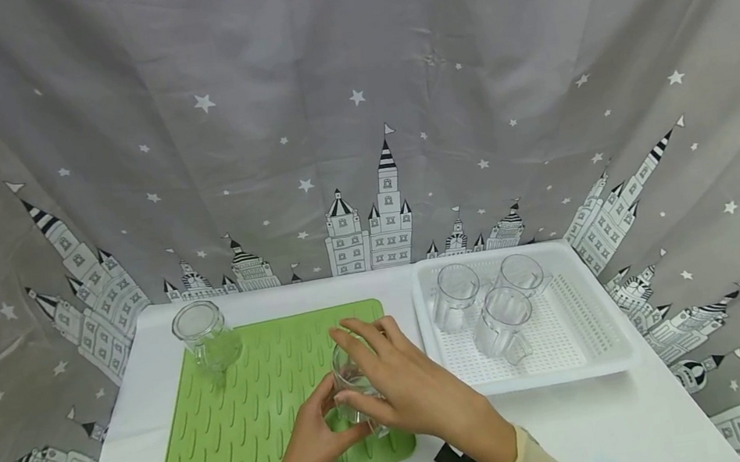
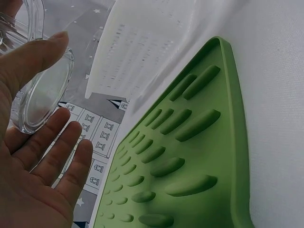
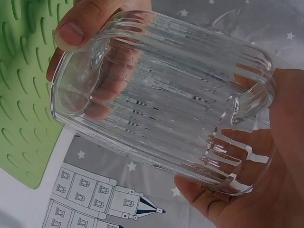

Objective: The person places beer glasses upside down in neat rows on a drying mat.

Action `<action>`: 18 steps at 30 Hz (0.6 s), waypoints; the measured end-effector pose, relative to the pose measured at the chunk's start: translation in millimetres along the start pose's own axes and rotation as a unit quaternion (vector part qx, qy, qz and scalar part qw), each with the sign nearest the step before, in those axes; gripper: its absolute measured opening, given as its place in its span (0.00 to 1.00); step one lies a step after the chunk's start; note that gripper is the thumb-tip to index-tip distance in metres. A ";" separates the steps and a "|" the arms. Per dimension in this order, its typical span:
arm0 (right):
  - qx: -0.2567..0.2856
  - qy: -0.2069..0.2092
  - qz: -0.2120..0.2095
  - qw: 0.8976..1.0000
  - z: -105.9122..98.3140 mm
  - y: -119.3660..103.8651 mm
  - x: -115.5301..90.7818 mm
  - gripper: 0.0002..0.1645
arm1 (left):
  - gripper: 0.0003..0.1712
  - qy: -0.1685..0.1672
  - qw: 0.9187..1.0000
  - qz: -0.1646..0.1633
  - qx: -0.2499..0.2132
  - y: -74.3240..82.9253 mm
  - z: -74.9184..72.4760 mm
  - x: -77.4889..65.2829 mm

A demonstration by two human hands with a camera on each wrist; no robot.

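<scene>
Both hands hold a clear glass mug point(image 1: 350, 372) over the front right part of a green ridged mat point(image 1: 228, 432). In the right wrist view the mug point(image 3: 161, 99) lies tilted, its handle near the right hand point(image 3: 247, 190). The left hand point(image 1: 314, 440) grips the base end between thumb and fingers; in the left wrist view its thumb crosses the glass and its other fingers reach out below. From the opposite end, the right hand point(image 1: 413, 383) holds the mug around the rim, fingers arched over it in the head view.
Another glass mug point(image 1: 203, 337) stands at the mat's back left corner. To the right, a white perforated basket point(image 1: 601, 356) holds three glass mugs, one of them a front mug point(image 1: 502, 323). A grey curtain point(image 1: 345, 53) with castles and stars hangs behind the white table point(image 1: 556, 442).
</scene>
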State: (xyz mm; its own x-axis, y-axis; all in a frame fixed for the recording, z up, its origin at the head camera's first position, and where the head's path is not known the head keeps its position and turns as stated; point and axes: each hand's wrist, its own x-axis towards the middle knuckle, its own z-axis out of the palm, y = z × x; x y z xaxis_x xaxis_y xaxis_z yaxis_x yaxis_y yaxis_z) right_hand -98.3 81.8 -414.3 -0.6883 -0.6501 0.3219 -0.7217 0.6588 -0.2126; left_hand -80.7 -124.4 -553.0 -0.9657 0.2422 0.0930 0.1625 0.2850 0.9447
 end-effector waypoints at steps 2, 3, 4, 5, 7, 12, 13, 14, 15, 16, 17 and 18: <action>0.004 -0.003 0.000 1.000 -0.1 -0.4 0.1 0.45 | 0.41 0.002 1.000 -0.003 0.000 0.5 -0.7 -0.6; 0.006 -0.003 0.000 1.000 -0.2 -0.5 0.0 0.45 | 0.41 0.003 1.000 -0.007 0.002 0.8 -1.3 -1.0; 0.010 -0.004 0.001 1.000 -0.3 0.0 -0.5 0.45 | 0.41 0.004 1.000 -0.011 0.003 1.3 -1.6 -1.3; 0.016 -0.005 0.002 1.000 -0.5 0.6 -1.1 0.45 | 0.42 0.005 1.000 -0.015 0.003 2.0 -2.1 -1.8; 0.033 -0.008 0.008 0.999 -1.1 2.6 -2.7 0.45 | 0.44 0.013 1.000 -0.026 0.007 3.3 -3.7 -3.2; 0.088 -0.018 0.032 0.995 -2.0 10.4 -7.9 0.45 | 0.50 0.039 0.998 -0.036 0.031 5.8 -9.8 -7.6; 0.094 -0.020 0.037 0.995 -2.0 11.9 -9.2 0.45 | 0.51 0.042 0.998 -0.034 0.035 5.9 -11.0 -8.5; 0.102 -0.022 0.041 0.994 -2.1 13.4 -10.5 0.45 | 0.51 0.044 0.998 -0.029 0.040 5.4 -12.0 -9.2; 0.109 -0.024 0.046 0.993 -1.9 15.1 -11.8 0.45 | 0.50 0.045 0.998 -0.023 0.042 4.8 -13.2 -9.8; 0.115 -0.024 0.049 0.992 -1.7 16.9 -13.3 0.44 | 0.50 0.047 0.998 -0.019 0.042 4.4 -14.6 -10.7; 0.121 -0.026 0.053 0.991 -1.6 18.7 -14.8 0.44 | 0.49 0.047 0.998 -0.015 0.041 4.0 -16.0 -11.5; 0.127 -0.025 0.056 0.990 -1.2 20.5 -16.4 0.44 | 0.48 0.048 0.998 -0.012 0.041 3.7 -17.6 -12.3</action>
State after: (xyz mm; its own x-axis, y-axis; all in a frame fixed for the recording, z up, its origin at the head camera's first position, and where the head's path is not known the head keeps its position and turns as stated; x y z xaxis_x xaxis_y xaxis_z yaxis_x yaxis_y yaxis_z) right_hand -101.7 106.4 -422.8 -0.7632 -0.6005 0.2385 -0.6317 0.6160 -0.4707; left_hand -71.7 -142.6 -545.1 -0.9840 0.1447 0.1035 0.1504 0.3655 0.9186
